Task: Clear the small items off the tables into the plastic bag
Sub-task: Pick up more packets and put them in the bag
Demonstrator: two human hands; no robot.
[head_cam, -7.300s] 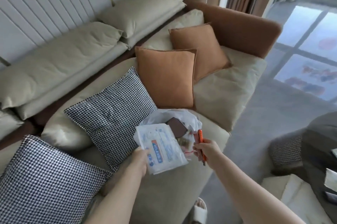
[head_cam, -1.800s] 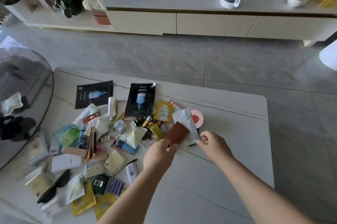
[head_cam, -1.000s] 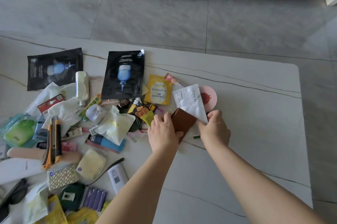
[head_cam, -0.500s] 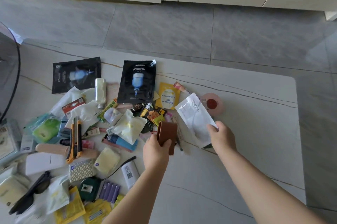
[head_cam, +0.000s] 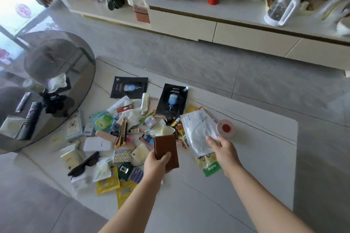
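The white table point(head_cam: 236, 185) carries a wide heap of small items point(head_cam: 121, 138) (the plastic bag is out of sight). The right hand point(head_cam: 223, 149) pinches a white sachet point(head_cam: 198, 132) with more packets beneath, and the left hand point(head_cam: 156, 162) grips a brown wallet point(head_cam: 165, 149), both lifted. This looks like gathering; next, carry them to the bag.

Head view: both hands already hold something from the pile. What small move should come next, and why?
Probably carry both items away to the bag, which is not in view here. The left hand grips the brown wallet lifted off the pile, and the right hand pinches the white sachet with a green-edged packet under it, so neither hand can easily take more.
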